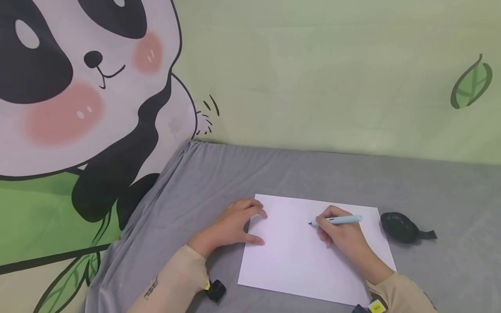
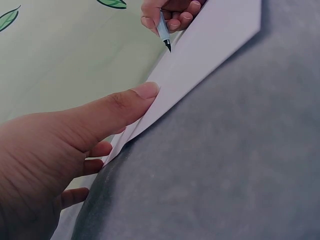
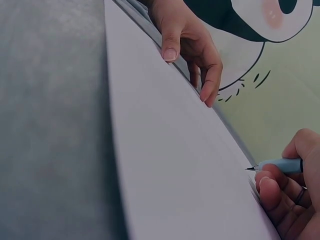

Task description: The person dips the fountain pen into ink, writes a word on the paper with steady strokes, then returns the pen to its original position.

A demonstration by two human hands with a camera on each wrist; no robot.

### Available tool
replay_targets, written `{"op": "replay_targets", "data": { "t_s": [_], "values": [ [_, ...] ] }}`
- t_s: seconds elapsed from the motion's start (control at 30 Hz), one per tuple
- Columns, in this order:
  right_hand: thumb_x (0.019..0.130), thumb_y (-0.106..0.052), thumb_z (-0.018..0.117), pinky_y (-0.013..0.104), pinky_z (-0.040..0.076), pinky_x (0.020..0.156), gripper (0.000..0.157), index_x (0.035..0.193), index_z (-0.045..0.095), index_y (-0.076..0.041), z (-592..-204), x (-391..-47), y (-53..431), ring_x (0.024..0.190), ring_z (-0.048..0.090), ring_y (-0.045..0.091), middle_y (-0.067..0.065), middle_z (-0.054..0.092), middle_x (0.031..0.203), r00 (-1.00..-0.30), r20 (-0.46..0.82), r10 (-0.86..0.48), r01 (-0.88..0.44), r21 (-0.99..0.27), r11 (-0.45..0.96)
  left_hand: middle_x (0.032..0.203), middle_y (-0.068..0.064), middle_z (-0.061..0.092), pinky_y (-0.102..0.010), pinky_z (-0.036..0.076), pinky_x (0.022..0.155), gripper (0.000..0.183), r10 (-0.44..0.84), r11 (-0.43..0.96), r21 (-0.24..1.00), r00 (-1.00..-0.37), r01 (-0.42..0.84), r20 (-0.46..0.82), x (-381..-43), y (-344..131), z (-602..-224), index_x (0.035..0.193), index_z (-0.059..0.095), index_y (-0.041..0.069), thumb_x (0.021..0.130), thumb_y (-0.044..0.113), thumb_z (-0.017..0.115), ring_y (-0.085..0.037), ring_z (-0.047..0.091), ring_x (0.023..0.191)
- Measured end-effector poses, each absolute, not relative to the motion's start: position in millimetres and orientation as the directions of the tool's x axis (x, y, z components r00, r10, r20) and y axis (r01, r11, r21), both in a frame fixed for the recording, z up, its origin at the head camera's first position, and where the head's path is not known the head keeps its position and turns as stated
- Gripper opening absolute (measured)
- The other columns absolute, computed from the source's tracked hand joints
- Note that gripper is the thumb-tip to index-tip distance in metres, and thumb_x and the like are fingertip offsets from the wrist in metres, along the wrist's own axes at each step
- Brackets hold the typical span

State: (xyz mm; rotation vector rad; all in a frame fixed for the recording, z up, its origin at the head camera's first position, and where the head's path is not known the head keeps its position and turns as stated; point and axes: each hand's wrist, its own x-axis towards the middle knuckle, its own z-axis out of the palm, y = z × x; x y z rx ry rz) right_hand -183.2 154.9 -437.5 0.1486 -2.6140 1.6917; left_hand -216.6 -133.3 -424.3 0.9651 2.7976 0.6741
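A sheet of white paper [image 1: 289, 256] lies on the grey cloth, with no marks that I can make out. My right hand [image 1: 344, 234] pinches a light blue fountain pen [image 1: 344, 219] between thumb and fingers. The pen's dark nib points left, at or just above the paper's upper middle; contact cannot be told. At the sheet's left edge rests my left hand [image 1: 235, 221], its thumb [image 2: 145, 92] and fingers spread on the paper and loosely bent. The right wrist view also shows the pen [image 3: 282, 166] and the left hand [image 3: 187, 37] across the sheet.
Right of the paper sits a black oval object [image 1: 401, 227] with a short tail-like handle. Grey cloth [image 1: 313, 169] covers the surface and bunches at the left. Behind stands a pale green backdrop [image 1: 313, 87] with a painted panda [image 1: 117, 108].
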Motion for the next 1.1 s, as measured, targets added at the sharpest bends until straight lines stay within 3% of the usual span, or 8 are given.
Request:
{"op": "replay_targets", "data": {
  "t_s": [1.1],
  "values": [
    [0.092, -0.01, 0.06, 0.023, 0.05, 0.047, 0.012, 0.09, 0.058, 0.002, -434.5, -179.1, 156.7, 0.052, 0.055, 0.009, 0.009, 0.061, 0.066, -0.999, 0.024, -0.045, -0.04, -0.928, 0.371, 0.136, -0.006, 0.052, -0.052, 0.031, 0.11, 0.053, 0.612, 0.695, 0.44, -0.789, 0.569, 0.053, -213.8, -133.5, -421.5, 0.116, 0.061, 0.02, 0.072, 0.039, 0.083, -0.03, 0.043, 0.133]
  ]
}}
